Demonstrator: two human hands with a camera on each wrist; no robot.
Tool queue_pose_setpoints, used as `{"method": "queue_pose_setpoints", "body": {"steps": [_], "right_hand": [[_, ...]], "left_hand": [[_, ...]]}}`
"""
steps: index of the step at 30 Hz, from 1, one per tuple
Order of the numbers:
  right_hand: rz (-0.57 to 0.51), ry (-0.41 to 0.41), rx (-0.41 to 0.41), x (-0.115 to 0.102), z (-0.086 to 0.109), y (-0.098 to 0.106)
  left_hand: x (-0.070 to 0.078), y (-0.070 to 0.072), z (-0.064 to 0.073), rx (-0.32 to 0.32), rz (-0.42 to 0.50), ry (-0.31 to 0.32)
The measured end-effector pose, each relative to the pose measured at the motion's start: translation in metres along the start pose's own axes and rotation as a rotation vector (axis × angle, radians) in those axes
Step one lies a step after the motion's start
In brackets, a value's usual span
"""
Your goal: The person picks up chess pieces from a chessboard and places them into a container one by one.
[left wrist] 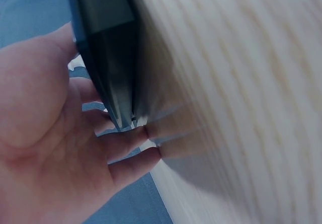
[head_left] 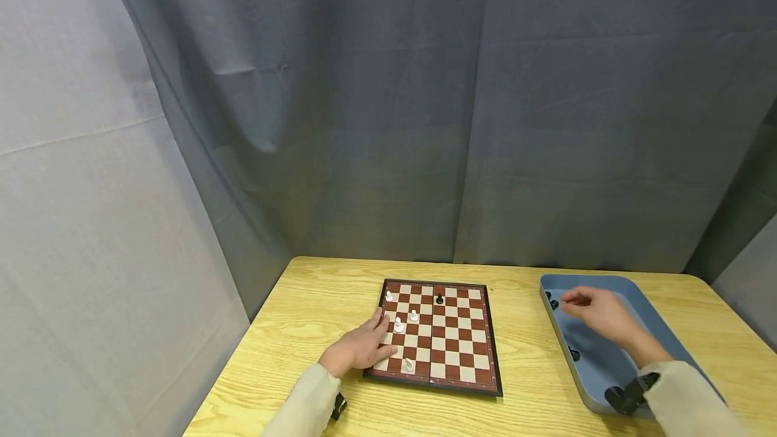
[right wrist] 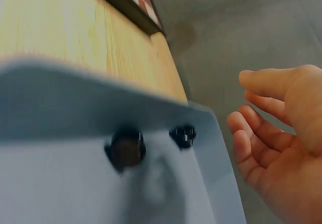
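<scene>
A chessboard (head_left: 452, 336) with red-brown and cream squares lies on the table. My left hand (head_left: 364, 342) rests at its left edge, thumb over the squares, fingers extended; in the left wrist view the board's dark side (left wrist: 108, 58) overlaps the fingers. White chess pieces stand near that hand, among them a white piece (head_left: 398, 326), and one white piece (head_left: 409, 365) lies tilted near the front. A black chess piece (head_left: 440, 299) is on the far half. Over the blue tray (head_left: 597, 282), my right hand (head_left: 603, 315) hovers with fingers loosely bent, thumb apart, nothing between them.
Inside the tray lie black chess pieces, one black piece (head_left: 574, 354) along the left wall and another black piece (right wrist: 183, 136) by the corner. The tray's raised wall (right wrist: 90, 93) faces the board. Grey curtains (head_left: 388, 120) hang behind the wooden table (head_left: 522, 356).
</scene>
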State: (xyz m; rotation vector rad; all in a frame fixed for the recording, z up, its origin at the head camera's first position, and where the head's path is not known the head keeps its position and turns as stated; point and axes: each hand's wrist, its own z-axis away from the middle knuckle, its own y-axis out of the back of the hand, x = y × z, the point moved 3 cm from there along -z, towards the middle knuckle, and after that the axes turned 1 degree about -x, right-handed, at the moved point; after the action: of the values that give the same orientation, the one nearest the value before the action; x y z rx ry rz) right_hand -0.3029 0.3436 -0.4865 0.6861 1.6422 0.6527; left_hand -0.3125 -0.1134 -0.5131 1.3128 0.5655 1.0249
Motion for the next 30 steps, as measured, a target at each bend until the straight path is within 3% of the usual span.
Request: {"method": "queue_pose_setpoints", "body": {"steps": [11, 30], "right_hand": [[-0.109, 0.070, -0.060, -0.049, -0.013, -0.027], [-0.189, 0.091, -0.104, -0.079, -0.033, -0.073]], "left_hand": [[0.002, 0.001, 0.002, -0.008, -0.007, 0.010], [0.006, -0.001, 0.003, -0.012, -0.009, 0.009]]}}
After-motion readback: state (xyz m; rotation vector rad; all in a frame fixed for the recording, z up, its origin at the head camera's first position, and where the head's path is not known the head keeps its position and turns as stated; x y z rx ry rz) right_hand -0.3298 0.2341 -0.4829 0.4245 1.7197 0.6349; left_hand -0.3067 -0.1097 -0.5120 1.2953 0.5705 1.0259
